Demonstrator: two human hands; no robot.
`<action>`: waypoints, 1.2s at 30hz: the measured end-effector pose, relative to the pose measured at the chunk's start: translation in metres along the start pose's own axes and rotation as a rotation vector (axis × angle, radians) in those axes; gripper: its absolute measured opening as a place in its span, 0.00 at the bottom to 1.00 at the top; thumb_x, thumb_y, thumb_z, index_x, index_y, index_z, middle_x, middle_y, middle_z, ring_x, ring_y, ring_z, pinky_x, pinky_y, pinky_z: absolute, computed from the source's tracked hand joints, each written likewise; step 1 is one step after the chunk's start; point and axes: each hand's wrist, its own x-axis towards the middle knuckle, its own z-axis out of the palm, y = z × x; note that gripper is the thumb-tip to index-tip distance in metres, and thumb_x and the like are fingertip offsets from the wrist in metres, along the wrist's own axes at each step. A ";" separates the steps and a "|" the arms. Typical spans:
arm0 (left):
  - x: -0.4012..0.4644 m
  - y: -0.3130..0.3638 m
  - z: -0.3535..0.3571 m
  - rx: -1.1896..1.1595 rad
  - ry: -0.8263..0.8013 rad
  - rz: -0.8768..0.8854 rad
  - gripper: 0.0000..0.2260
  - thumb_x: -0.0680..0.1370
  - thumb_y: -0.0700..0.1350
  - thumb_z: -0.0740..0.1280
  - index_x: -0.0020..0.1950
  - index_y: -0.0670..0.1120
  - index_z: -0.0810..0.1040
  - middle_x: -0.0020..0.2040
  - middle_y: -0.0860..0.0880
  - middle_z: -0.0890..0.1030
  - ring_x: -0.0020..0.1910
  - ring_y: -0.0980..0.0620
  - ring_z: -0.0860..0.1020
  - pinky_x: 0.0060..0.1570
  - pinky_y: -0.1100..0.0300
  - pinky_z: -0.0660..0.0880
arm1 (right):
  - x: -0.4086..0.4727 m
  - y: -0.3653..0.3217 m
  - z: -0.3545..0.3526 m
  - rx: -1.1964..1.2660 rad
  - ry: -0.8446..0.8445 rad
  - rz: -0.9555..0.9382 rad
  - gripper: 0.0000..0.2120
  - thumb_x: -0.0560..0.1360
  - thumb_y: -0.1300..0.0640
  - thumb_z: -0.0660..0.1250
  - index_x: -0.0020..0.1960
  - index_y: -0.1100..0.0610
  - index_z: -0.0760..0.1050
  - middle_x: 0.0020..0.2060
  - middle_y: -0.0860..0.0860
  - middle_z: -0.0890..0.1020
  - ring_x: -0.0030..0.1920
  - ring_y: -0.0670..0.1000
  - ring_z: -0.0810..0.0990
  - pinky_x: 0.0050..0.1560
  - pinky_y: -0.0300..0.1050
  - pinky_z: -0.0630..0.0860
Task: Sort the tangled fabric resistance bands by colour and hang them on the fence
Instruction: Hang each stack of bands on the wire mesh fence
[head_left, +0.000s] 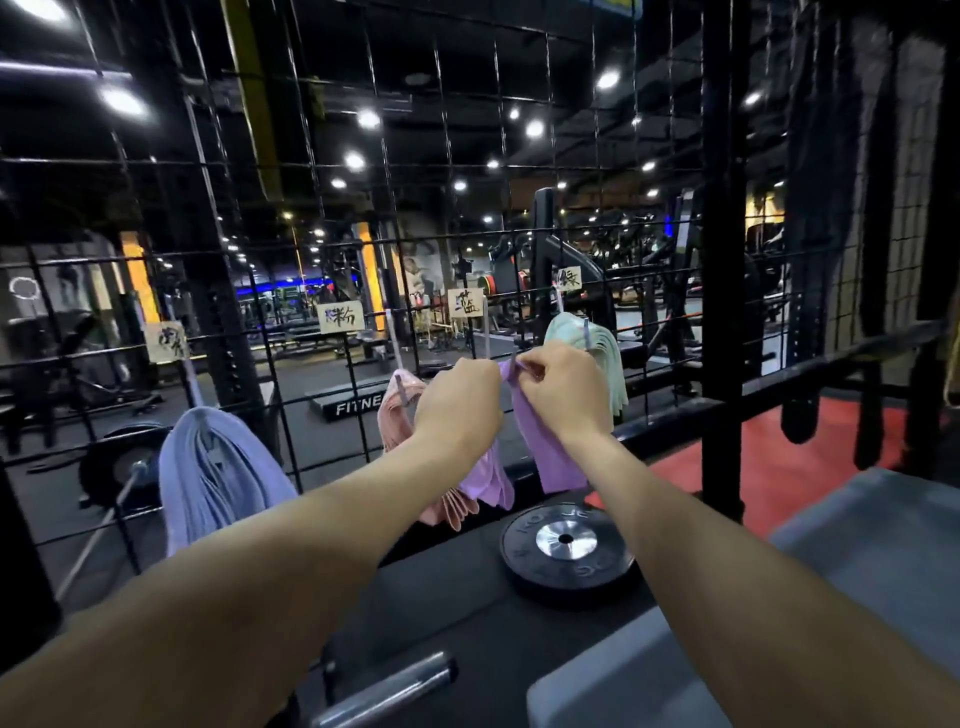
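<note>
Beyond a steel bar (387, 688) and a weight plate (566, 543) on the dark bench, 2 bare hands meet at the wire fence (291, 291). The right hand (563, 389) pinches the top of a purple band (550, 447) at a hook, while the left hand (457, 400) curls around purple fabric beside it. Lavender bands (218, 473), pink bands (397, 415) and green bands (605, 358) hang under paper labels (340, 317).

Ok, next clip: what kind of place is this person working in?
Almost certainly a gym. A round black weight plate with a metal hub lies on the dark bench top, racks and exercise machines fill the hall beyond the black wire-grid fence, and a black step box reads "FITNE".
</note>
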 end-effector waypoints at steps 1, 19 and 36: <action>-0.001 0.000 0.003 -0.103 0.004 -0.048 0.05 0.73 0.36 0.64 0.42 0.44 0.70 0.41 0.44 0.76 0.45 0.40 0.78 0.37 0.54 0.72 | 0.000 -0.001 0.000 0.038 -0.004 0.042 0.09 0.74 0.58 0.64 0.49 0.53 0.82 0.45 0.51 0.83 0.46 0.54 0.80 0.45 0.49 0.77; -0.005 0.011 0.045 -0.486 -0.058 -0.308 0.05 0.76 0.39 0.60 0.52 0.42 0.70 0.50 0.43 0.78 0.49 0.41 0.78 0.46 0.52 0.76 | -0.027 0.019 0.010 0.034 -0.223 0.251 0.04 0.71 0.61 0.67 0.40 0.54 0.73 0.37 0.49 0.77 0.42 0.54 0.77 0.45 0.46 0.75; -0.038 0.015 0.049 -0.624 -0.134 -0.295 0.13 0.78 0.37 0.56 0.63 0.43 0.67 0.56 0.43 0.76 0.49 0.44 0.75 0.46 0.54 0.71 | -0.060 0.025 0.007 0.246 -0.292 0.153 0.13 0.72 0.69 0.63 0.50 0.57 0.81 0.35 0.46 0.80 0.36 0.46 0.76 0.34 0.31 0.69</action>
